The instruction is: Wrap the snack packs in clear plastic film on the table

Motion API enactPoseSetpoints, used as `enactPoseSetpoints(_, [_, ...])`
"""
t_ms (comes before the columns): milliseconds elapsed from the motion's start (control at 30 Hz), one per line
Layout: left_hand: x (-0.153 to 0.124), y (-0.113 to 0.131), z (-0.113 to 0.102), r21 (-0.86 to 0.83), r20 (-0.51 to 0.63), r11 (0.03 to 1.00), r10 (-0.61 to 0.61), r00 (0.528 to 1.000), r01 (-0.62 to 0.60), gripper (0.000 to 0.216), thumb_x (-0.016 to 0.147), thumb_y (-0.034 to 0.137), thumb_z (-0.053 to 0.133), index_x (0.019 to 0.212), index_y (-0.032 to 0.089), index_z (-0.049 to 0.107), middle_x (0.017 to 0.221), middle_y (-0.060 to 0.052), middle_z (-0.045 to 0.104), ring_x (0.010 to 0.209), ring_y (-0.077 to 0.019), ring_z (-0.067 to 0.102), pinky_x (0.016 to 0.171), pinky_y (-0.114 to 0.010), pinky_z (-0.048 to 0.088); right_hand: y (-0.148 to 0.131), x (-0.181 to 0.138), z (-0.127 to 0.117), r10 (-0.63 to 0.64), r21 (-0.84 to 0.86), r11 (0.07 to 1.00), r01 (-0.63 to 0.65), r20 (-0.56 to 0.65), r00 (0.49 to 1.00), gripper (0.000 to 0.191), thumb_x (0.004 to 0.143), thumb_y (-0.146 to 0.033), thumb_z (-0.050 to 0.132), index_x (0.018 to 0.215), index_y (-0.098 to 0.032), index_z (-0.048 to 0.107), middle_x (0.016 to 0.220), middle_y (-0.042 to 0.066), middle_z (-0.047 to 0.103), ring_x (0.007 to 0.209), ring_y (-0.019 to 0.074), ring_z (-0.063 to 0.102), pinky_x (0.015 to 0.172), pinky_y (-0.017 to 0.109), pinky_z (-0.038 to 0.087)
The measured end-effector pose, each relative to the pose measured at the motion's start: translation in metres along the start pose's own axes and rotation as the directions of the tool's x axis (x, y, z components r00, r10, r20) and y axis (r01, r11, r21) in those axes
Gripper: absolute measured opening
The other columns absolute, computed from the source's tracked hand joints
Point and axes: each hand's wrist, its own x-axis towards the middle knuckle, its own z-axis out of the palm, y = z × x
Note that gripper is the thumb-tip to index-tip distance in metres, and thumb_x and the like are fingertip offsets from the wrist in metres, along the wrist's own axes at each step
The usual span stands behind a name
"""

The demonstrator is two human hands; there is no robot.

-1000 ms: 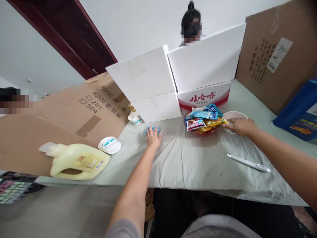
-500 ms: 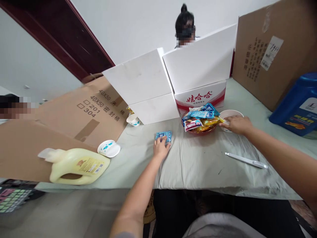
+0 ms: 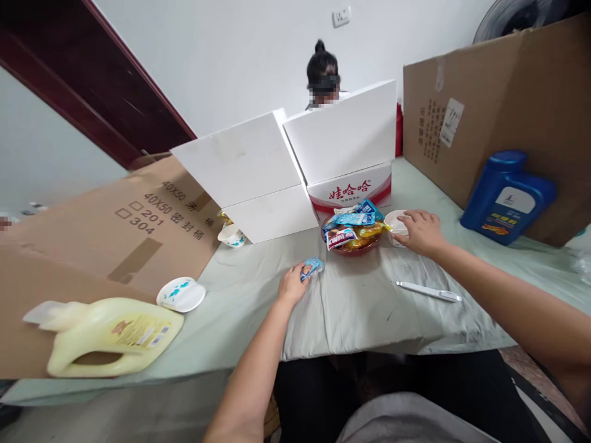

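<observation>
A blue packet [image 3: 311, 268] with an orange patch showed against the table's pale green cloth [image 3: 360, 307]. Near the far edge, a red bowl [image 3: 353, 251] held blue, white and yellow wrappers [image 3: 351, 223] beside a white cup [image 3: 395, 221]. A pale yellow jug [image 3: 108, 335] was at the left edge and a blue jug [image 3: 505, 197] at the right.

Left hand [image 3: 292, 285] grips small blue snack packet [image 3: 311, 267] just above the cloth-covered table [image 3: 351, 307]. Right hand [image 3: 419, 231] rests on white bowl [image 3: 396, 223] beside red dish of snacks [image 3: 351, 231]. White pen [image 3: 428, 291] lies nearby.
</observation>
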Motion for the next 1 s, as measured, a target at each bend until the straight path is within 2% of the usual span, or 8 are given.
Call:
enactPoseSetpoints(100, [-0.023,0.011,0.0,-0.232,0.063,0.971,0.068,0.996,-0.051,0.029,0.086,0.032,0.057,0.111,0.02,0.064,0.108,-0.008,0.07,0.092,-0.0226,0.065,0.081,-0.033,0.05,0.005,-0.045,-0.004,-0.113,0.165,0.978,0.127,-0.096,0.989,0.042,0.09,-0.045,0.049,0.119,-0.017,0.063,0.122,0.014,0.062,0.115,0.0309,0.052,0.096,0.046,0.04])
enactPoseSetpoints(233, [-0.044,0.031,0.01,-0.658,0.227,0.753,0.212,0.95,-0.011,0.031,0.083,0.042,0.06,0.099,0.016,0.067,0.08,-0.004,0.069,0.067,-0.0162,0.063,0.061,-0.027,0.05,0.009,-0.107,0.014,-0.299,0.331,0.91,0.249,0.11,0.948,0.031,0.085,-0.041,0.059,0.104,-0.02,0.069,0.106,0.011,0.067,0.098,0.0264,0.061,0.088,0.04,0.048])
enactPoseSetpoints(333, [-0.05,0.047,0.027,-0.589,0.121,0.805,0.178,0.977,-0.074,0.027,0.078,0.039,0.066,0.094,0.017,0.068,0.076,-0.002,0.067,0.065,-0.0163,0.061,0.061,-0.029,0.05,0.007,-0.131,0.027,-0.235,0.261,0.946,0.195,0.135,0.962,0.026,0.085,-0.032,0.059,0.105,-0.019,0.069,0.1,0.011,0.067,0.092,0.0265,0.061,0.086,0.042,0.049])
enactPoseSetpoints(433, [-0.056,0.06,0.041,-0.479,-0.058,0.865,0.141,0.988,-0.152,0.02,0.08,0.034,0.064,0.092,0.019,0.068,0.091,-0.006,0.067,0.089,-0.0224,0.061,0.084,-0.039,0.05,-0.007,-0.135,0.027,-0.184,0.226,0.962,0.151,0.134,0.974,0.024,0.089,-0.023,0.051,0.104,-0.017,0.068,0.093,0.011,0.066,0.089,0.026,0.061,0.084,0.041,0.049])
enactPoseSetpoints(600, [-0.067,0.061,0.048,-0.438,-0.343,0.853,0.134,0.93,-0.284,0.028,0.095,0.033,0.041,0.091,0.019,0.065,0.096,-0.009,0.065,0.098,-0.0219,0.059,0.092,-0.041,0.048,-0.07,-0.133,0.012,-0.275,0.333,0.919,0.212,0.157,0.948,0.027,0.095,-0.026,0.044,0.114,-0.02,0.063,0.102,0.009,0.063,0.083,0.0196,0.064,0.074,0.031,0.05])
enactPoseSetpoints(767, [-0.073,0.049,0.047,-0.521,-0.306,0.825,0.058,0.95,-0.218,0.024,0.095,0.034,0.043,0.097,0.019,0.062,0.085,-0.005,0.068,0.077,-0.016,0.064,0.075,-0.03,0.052,-0.131,-0.133,0.009,-0.498,0.31,0.849,0.429,0.196,0.845,0.024,0.092,-0.021,0.049,0.11,-0.022,0.065,0.094,0.007,0.064,0.08,0.0211,0.063,0.065,0.03,0.047])
enactPoseSetpoints(867, [-0.074,0.047,0.048,-0.565,-0.257,0.792,0.096,0.962,-0.23,0.021,0.093,0.033,0.047,0.098,0.019,0.062,0.084,-0.005,0.07,0.077,-0.0157,0.066,0.073,-0.028,0.052,-0.12,-0.131,0.011,-0.47,0.284,0.871,0.401,0.243,0.849,0.023,0.092,-0.022,0.05,0.108,-0.022,0.067,0.091,0.007,0.064,0.079,0.0201,0.063,0.065,0.029,0.046])
enactPoseSetpoints(1000, [-0.074,0.049,0.045,-0.589,-0.195,0.765,0.179,0.964,-0.261,0.022,0.09,0.035,0.052,0.099,0.019,0.064,0.087,-0.005,0.069,0.07,-0.0138,0.062,0.065,-0.026,0.051,-0.059,-0.127,0.013,-0.282,0.203,0.952,0.23,0.286,0.916,0.027,0.091,-0.021,0.051,0.113,-0.022,0.067,0.093,0.008,0.064,0.084,0.0212,0.063,0.072,0.03,0.047])
